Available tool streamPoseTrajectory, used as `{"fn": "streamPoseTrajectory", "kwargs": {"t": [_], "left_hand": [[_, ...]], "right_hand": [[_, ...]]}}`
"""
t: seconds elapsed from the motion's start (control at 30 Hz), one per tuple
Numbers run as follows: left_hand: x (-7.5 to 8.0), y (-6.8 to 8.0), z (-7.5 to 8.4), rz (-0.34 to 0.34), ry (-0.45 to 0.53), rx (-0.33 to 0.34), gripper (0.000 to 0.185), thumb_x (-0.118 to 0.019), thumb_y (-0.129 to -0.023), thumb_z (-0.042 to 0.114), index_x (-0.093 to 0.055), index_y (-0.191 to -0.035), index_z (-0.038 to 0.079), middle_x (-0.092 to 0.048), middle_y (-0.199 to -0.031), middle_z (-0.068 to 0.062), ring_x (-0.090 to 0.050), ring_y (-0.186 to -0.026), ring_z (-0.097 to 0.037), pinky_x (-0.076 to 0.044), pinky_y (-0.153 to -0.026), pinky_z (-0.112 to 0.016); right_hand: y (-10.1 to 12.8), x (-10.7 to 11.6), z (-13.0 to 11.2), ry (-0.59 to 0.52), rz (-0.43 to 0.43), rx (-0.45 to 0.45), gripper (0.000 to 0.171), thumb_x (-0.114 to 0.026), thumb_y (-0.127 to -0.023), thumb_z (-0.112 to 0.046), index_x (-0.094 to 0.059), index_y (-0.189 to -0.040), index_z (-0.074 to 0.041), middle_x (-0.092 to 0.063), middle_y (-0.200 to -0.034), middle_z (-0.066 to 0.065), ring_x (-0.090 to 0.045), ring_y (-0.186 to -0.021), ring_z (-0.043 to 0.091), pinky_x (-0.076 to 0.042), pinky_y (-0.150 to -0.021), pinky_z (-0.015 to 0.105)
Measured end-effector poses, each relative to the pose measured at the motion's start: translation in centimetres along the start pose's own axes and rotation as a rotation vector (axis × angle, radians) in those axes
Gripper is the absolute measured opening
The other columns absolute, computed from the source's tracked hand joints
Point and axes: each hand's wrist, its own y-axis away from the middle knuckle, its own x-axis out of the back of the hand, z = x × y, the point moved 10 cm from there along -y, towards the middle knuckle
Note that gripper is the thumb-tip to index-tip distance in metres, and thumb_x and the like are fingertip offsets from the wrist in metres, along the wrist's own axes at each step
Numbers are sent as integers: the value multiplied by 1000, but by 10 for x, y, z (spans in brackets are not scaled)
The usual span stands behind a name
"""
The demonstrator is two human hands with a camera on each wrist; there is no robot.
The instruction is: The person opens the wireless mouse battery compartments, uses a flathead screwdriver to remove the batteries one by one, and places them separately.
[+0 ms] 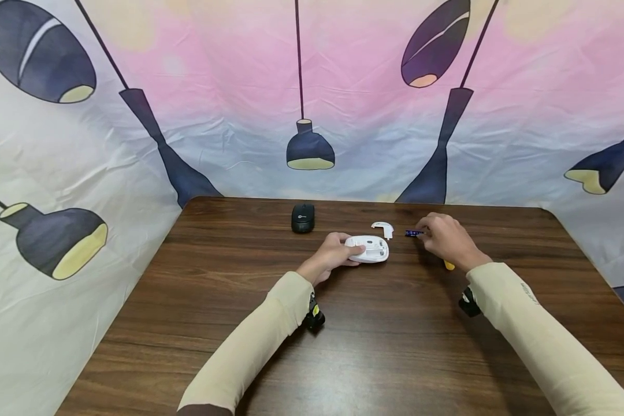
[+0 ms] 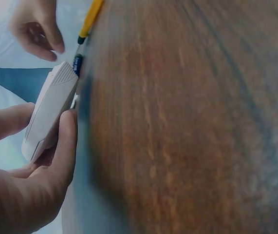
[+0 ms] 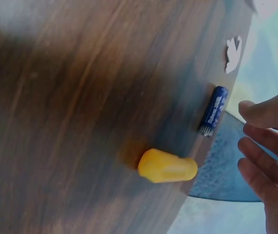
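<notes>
My left hand (image 1: 335, 254) grips a white computer mouse (image 1: 372, 249), thumb across its upturned underside, where an open battery compartment shows. In the left wrist view the fingers hold the mouse (image 2: 51, 109) by its sides. A blue battery (image 3: 213, 111) lies on the table. Close over it is my right hand (image 3: 272, 141), its fingers loosely bent with a gap to the battery in the right wrist view. A yellow-handled screwdriver (image 2: 89, 22) lies partly hidden below the right hand. The white battery cover (image 1: 385, 228) rests on the table between mouse and battery.
A black computer mouse (image 1: 303, 218) sits near the back edge of the brown wooden table (image 1: 229, 289). Behind the table hangs a cloth (image 1: 249, 150) printed with lamps.
</notes>
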Motion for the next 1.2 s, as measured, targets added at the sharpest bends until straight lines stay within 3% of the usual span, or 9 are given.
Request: {"fn": "streamPoseTrajectory", "kwargs": {"t": [0.4,0.63,0.8,0.9,1.2], "left_hand": [[5,-8,6,64,-176,-86,39,-69,-97,6,-55,-130,-9,-62,-113,-16,-67,-84,-19,-64,-76,-31],[17,-3,14,158,-444,-138,49,-74,-96,20,-59,-137,0,-66,-119,-14,-69,-73,-20,-61,-65,-31],[21,1,25,223,-652,-223,49,-74,-95,29,-63,-136,4,-67,-129,-11,-67,-105,-26,-57,-90,-41],[22,2,30,244,-721,-255,48,-74,-95,30,-65,-133,3,-66,-131,-12,-60,-122,-28,-50,-104,-46],[23,7,34,256,-784,-262,46,-71,-97,33,-65,-133,3,-67,-126,-12,-61,-118,-28,-47,-106,-48]], "right_hand": [[1,4,-12,-8,39,15,16,-72,-88,4,-75,-103,5,-71,-102,20,-68,-89,34,-60,-74,51],[1,3,-14,-15,35,17,16,-73,-89,3,-75,-104,5,-71,-102,19,-68,-90,35,-59,-75,53],[0,2,-19,-16,40,32,15,-73,-89,2,-75,-104,5,-71,-102,19,-68,-92,35,-59,-77,52],[-1,2,-24,-19,54,49,14,-72,-89,2,-75,-103,4,-71,-102,17,-68,-92,34,-59,-76,51],[-9,8,-52,-88,89,110,13,-75,-89,0,-76,-102,1,-71,-101,14,-69,-88,29,-60,-73,47]]}}
